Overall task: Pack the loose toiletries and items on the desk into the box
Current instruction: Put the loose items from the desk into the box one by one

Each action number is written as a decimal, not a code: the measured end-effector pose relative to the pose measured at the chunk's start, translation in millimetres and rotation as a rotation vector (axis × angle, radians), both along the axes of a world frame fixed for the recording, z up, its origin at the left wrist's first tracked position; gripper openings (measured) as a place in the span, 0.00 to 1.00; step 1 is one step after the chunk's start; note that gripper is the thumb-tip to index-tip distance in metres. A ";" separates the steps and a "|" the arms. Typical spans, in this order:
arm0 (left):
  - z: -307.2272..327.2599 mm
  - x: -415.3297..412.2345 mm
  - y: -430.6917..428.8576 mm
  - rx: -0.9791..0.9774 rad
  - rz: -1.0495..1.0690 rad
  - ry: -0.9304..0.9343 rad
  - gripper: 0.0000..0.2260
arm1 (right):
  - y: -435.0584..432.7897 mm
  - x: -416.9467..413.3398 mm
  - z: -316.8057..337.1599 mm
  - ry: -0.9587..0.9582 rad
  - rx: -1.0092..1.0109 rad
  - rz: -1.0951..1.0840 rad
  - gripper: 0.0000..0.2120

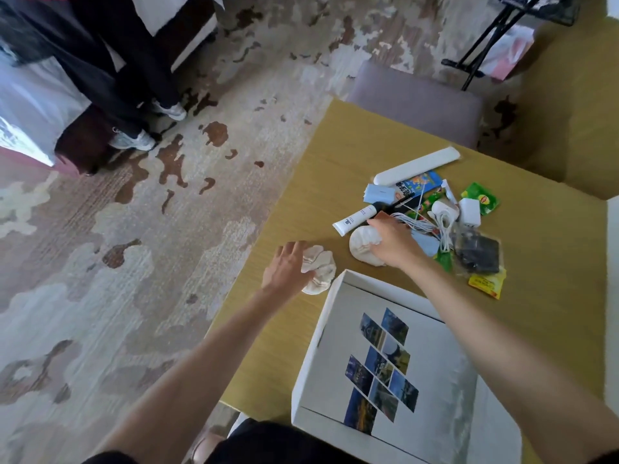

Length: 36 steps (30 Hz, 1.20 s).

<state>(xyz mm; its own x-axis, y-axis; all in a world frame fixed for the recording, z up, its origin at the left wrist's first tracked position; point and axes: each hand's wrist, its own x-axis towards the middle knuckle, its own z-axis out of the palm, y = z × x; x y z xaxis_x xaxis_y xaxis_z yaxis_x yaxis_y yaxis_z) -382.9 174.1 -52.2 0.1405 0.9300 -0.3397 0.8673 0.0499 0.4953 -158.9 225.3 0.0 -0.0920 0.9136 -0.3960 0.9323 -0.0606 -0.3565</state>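
- Patterned beige-and-brown carpet [167,195] surrounds a yellow-tan wooden desk [335,155]; a grey upholstered chair [415,102] stands at its far edge.
- White cardboard box [335,346], printed with slanted photo tiles, lies at the desk's near edge. Whether the printed panel is a closed lid cannot be told.
- Left hand [288,266], fingers fairly straight, rests on a rolled cream sock bundle [323,267] just beside the box's far corner.
- Right hand [392,242] curls round a white rounded cloth ball [361,246] at the near side of the loose pile.
- Also in the pile: a white squeeze tube with a dark cap [355,221], a long white oblong case [415,164], a white charger plug [469,211], a coiled white cable [442,226] and a clear bag holding a dark item [477,252].
- Step in hand, as judged: gathering the two soft bundles. Each is best lifted straight up so the cable beside the right hand is not dragged. The box must be open before either goes in.
- Legible marks: a green sachet [480,197] bears what appears to be the Lipton emblem. Print on a blue packet [418,182], a yellow sachet [487,284] and the tube is too blurred to read.
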 end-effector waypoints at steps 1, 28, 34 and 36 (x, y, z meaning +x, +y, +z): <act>-0.8 -0.7 1.6 0.004 -0.001 -0.014 0.27 | 3.0 -0.7 -4.4 -0.087 0.003 0.023 0.21; 142.7 18.6 -30.4 -0.146 0.159 -1.010 0.15 | -115.5 -29.3 115.3 1.143 0.236 -0.623 0.03; 143.9 49.1 -66.6 -0.364 0.176 -1.062 0.18 | -157.3 -7.3 102.5 1.134 0.327 -0.788 0.05; 140.2 57.0 -75.5 -0.340 0.241 -1.060 0.12 | -169.2 0.8 99.9 1.128 0.370 -0.842 0.06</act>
<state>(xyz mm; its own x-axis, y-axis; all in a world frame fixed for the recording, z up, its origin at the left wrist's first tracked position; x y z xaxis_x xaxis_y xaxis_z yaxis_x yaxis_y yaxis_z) -325.9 98.6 88.0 0.3374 0.8538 -0.3964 -0.0300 0.4306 0.9020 -158.2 56.1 99.9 0.4154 0.8846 -0.2120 -0.1126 -0.1812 -0.9770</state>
